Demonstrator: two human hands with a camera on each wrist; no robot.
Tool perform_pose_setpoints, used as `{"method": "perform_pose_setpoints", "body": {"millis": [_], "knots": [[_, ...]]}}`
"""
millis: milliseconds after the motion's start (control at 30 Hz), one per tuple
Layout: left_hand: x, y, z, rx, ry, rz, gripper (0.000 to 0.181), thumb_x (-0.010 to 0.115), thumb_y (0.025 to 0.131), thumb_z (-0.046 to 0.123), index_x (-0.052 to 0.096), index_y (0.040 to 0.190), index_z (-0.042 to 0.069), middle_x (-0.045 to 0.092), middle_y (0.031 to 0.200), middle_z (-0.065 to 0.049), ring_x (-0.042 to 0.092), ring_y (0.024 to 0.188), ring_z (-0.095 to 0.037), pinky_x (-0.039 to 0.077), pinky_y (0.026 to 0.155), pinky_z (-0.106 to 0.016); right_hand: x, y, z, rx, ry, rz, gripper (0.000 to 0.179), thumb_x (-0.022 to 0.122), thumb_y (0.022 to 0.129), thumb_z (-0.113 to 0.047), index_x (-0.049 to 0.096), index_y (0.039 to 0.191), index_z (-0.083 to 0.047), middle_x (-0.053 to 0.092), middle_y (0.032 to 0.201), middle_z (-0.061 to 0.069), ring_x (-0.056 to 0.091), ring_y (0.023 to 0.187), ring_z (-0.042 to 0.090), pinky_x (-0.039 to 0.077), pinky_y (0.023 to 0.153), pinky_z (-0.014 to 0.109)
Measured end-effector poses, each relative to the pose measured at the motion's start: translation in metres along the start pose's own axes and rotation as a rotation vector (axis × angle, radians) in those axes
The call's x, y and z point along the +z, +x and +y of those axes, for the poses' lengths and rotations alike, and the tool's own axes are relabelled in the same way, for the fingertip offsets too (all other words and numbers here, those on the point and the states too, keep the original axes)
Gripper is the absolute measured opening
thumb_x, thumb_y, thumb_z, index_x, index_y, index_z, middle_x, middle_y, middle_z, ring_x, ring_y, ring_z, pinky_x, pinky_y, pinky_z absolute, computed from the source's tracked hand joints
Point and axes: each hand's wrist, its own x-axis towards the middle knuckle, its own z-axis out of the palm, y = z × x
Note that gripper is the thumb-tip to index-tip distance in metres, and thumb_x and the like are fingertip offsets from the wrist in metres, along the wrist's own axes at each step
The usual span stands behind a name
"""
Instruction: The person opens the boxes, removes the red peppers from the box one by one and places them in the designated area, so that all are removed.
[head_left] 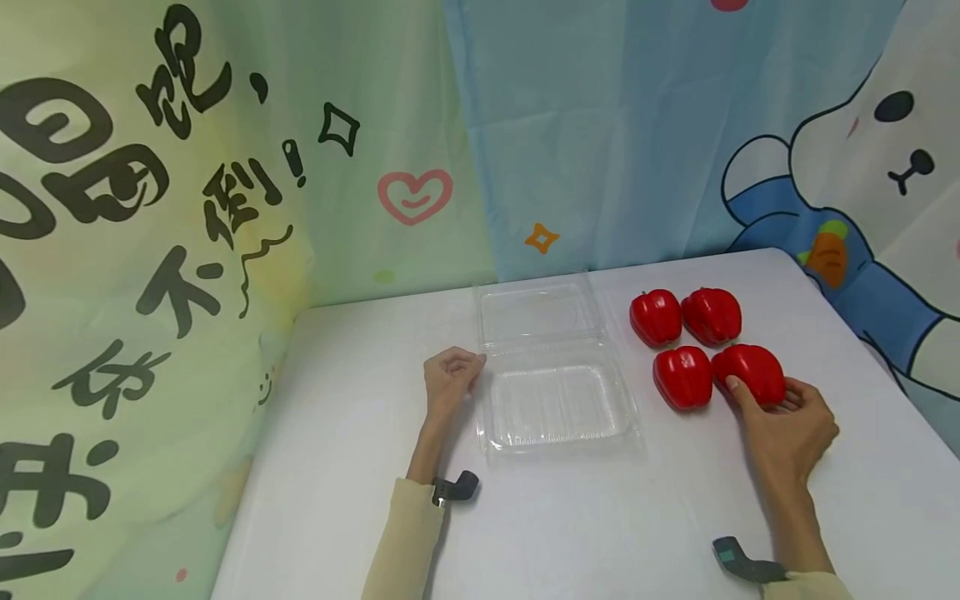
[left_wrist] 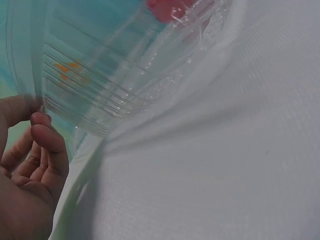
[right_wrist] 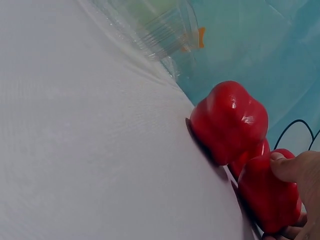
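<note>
A clear plastic clamshell container point(head_left: 555, 400) lies opened out on the table, its lid point(head_left: 536, 312) folded back toward the curtain. My left hand point(head_left: 453, 375) is at its left side; in the left wrist view, thumb and forefinger point(left_wrist: 47, 136) pinch the rim. On the right, my right hand point(head_left: 791, 429) grips a red bell pepper point(head_left: 750, 372), thumb on its near side and fingers round the right. Three more red bell peppers sit close by: one point(head_left: 682, 377) just left of the held one, two point(head_left: 656, 318) behind. The right wrist view shows the held pepper point(right_wrist: 267, 192) low against the tabletop.
A white cloth covers the table point(head_left: 337, 433). Behind it hangs a printed curtain point(head_left: 375, 100), which also runs down the left side. Each wrist wears a dark strap with a small device, the left one point(head_left: 456, 487) near the sleeve cuff.
</note>
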Motion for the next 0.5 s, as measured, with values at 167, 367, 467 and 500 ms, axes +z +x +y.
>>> {"method": "perform_pose_setpoints", "body": {"millis": [167,367,467,500], "knots": [[0.0005,0.0019,-0.0023,0.0,0.009,0.012,0.013,0.08,0.096,0.009,0.077,0.091,-0.002,0.071,0.068,-0.023,0.058,0.053,-0.01,0.045,0.054,-0.02,0.0002,0.0021,-0.0023,-0.002,-0.01,-0.07,0.087,0.077,0.099,-0.047,0.038,0.167,-0.009,0.045,0.17,0.016,0.038,0.158,0.035,0.044,0.124,0.062],[0.0017,0.0003,-0.003,-0.009,0.011,0.019,0.019,0.08,0.098,0.015,0.077,0.09,-0.001,0.071,0.072,-0.03,0.058,0.054,-0.012,0.044,0.054,-0.021,-0.0014,0.0019,-0.0026,0.017,-0.035,-0.101,0.09,0.076,0.099,-0.046,0.033,0.17,-0.008,0.041,0.172,0.018,0.036,0.159,0.038,0.044,0.122,0.068],[0.0014,-0.0011,-0.0035,-0.008,-0.009,0.019,0.022,0.079,0.1,0.017,0.077,0.09,-0.003,0.071,0.073,-0.03,0.058,0.053,-0.012,0.044,0.053,-0.02,-0.0026,0.0015,-0.003,0.022,-0.038,-0.119,0.092,0.076,0.099,-0.046,0.031,0.17,-0.009,0.039,0.173,0.019,0.034,0.16,0.039,0.044,0.121,0.069],[0.0011,-0.0017,-0.0035,-0.008,-0.014,0.017,0.024,0.078,0.101,0.018,0.077,0.09,-0.003,0.071,0.073,-0.03,0.058,0.053,-0.012,0.044,0.053,-0.02,-0.0031,0.0012,-0.0035,0.022,-0.039,-0.124,0.093,0.076,0.099,-0.046,0.03,0.171,-0.009,0.039,0.174,0.019,0.034,0.16,0.039,0.044,0.121,0.069]]}}
